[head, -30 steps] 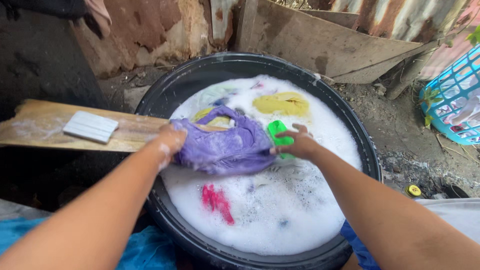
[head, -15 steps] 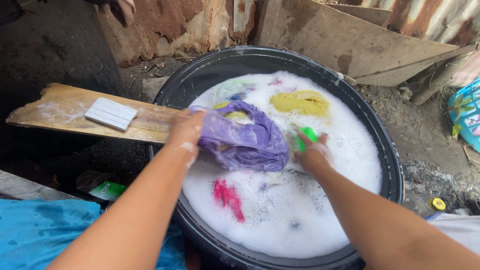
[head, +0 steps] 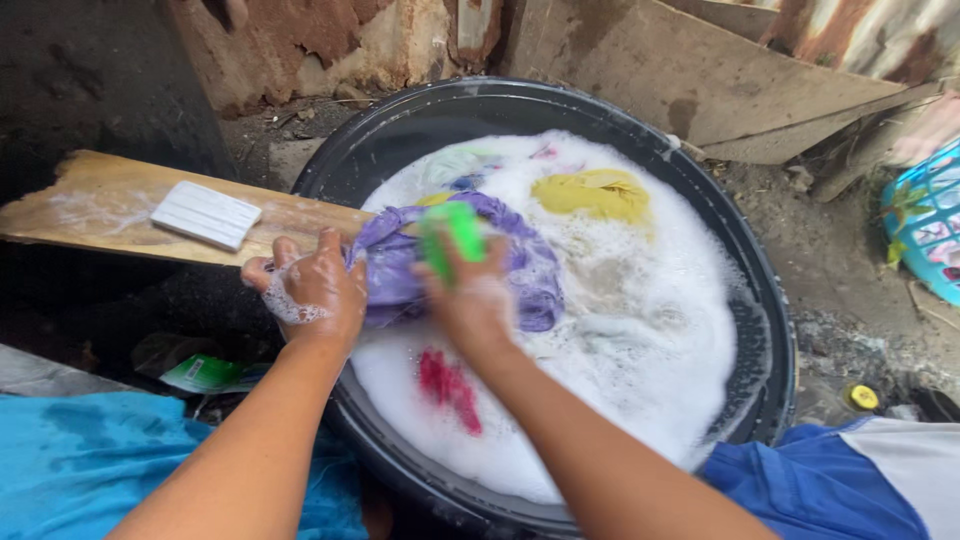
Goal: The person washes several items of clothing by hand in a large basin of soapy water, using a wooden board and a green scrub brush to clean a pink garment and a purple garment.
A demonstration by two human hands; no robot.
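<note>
The big black tub (head: pixel 770 330) full of white suds is the main thing here. Closest to the person, at the near edge of the tub, the left hand (head: pixel 312 290) is closed tight on a bunch of the purple cloth (head: pixel 525 265), probably to keep it from sliding. The right hand (head: pixel 470 295) is just beside it, over the middle of the tub, wrapped around a green brush (head: pixel 452 235). The brush presses down on the purple cloth, which lies on top of the suds and on the end of a wooden board (head: pixel 110 205). The board sticks out over the left rim of the tub, so the cloth has something hard under it.

A red cloth (head: pixel 448 385) peeks out of the suds near the hands. A yellow cloth (head: pixel 590 192) floats on the far side of the tub. A white bar of soap (head: pixel 205 214) sits on the board, left of the tub. Far to the right of the tub is a blue basket (head: pixel 930 220). Nothing blocks the hands.
</note>
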